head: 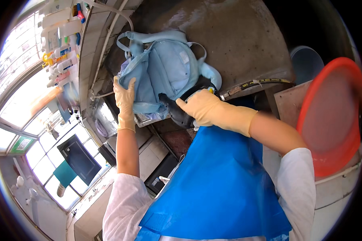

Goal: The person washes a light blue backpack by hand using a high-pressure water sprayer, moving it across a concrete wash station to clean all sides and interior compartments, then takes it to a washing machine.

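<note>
A light blue backpack [172,70] lies unzipped on the worn slab, its inner lining and a white label showing. My left hand [124,101], in a pale yellow rubber glove, holds the edge of its opened front panel between thumb and fingers. In the matching glove, my right hand [203,107] grips a black spray gun [178,114], whose dark nozzle end points at the bag's lower opening. Part of the gun is hidden behind the glove. A black hose [259,83] with a metal fitting runs along the slab's edge towards my right hand.
The brown slab [244,39] spreads beyond the bag. A red plastic basin [330,120] stands tilted at right, near a grey bucket [307,64]. Several bottles [63,57] and brushes line the window ledge at left. A blue apron [220,186] covers my front.
</note>
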The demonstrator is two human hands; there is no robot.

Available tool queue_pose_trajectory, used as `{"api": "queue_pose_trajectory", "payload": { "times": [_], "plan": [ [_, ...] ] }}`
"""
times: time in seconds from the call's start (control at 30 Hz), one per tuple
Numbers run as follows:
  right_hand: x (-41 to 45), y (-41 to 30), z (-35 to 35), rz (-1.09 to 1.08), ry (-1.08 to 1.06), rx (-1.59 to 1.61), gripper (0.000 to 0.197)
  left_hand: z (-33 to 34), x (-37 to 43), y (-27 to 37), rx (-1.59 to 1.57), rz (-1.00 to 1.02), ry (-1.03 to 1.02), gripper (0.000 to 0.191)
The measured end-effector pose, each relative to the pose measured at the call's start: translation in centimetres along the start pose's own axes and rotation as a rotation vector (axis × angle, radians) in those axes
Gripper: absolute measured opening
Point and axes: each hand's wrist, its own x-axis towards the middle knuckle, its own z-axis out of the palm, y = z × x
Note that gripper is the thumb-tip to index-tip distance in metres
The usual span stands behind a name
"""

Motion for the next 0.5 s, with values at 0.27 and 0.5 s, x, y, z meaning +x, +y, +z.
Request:
{"api": "queue_pose_trajectory", "payload": {
  "times": [0.27, 0.5],
  "plan": [
    [-3.9, -1.2, -1.6, -0.034, 0.044, 0.041, 0.073, -1.6, -2.6, 0.8, -0.080, -0.224, -0.249, 0.066],
    [-5.9, -2.4, -1.4, -0.112, 0.099, 0.071, 0.061, -2.0, -2.9, -5.1, -0.229, -0.205, -0.041, 0.075]
  ]
}}
